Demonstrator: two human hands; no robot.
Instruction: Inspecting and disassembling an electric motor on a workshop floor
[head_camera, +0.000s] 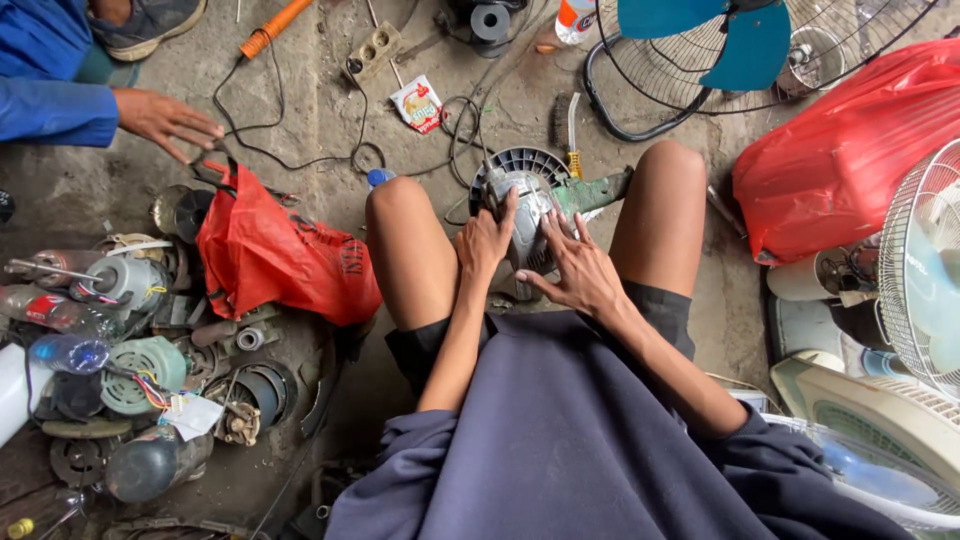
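Note:
I squat over a grey metal fan motor (527, 215) that stands on the concrete floor between my knees. My left hand (485, 240) grips the motor's left side. My right hand (577, 270) lies flat against its right side with the fingers spread. A green-handled tool (595, 190) rests against the motor's right edge, and a dark round vented cover (528, 160) lies just behind the motor.
Another person's hand (165, 122) in a blue sleeve reaches toward a red plastic bag (275, 255) at the left. Several motor parts and bottles (120, 350) are piled at lower left. Fans (740, 50) and a second red bag (850, 150) stand at the right, cables and a socket strip (372, 50) behind.

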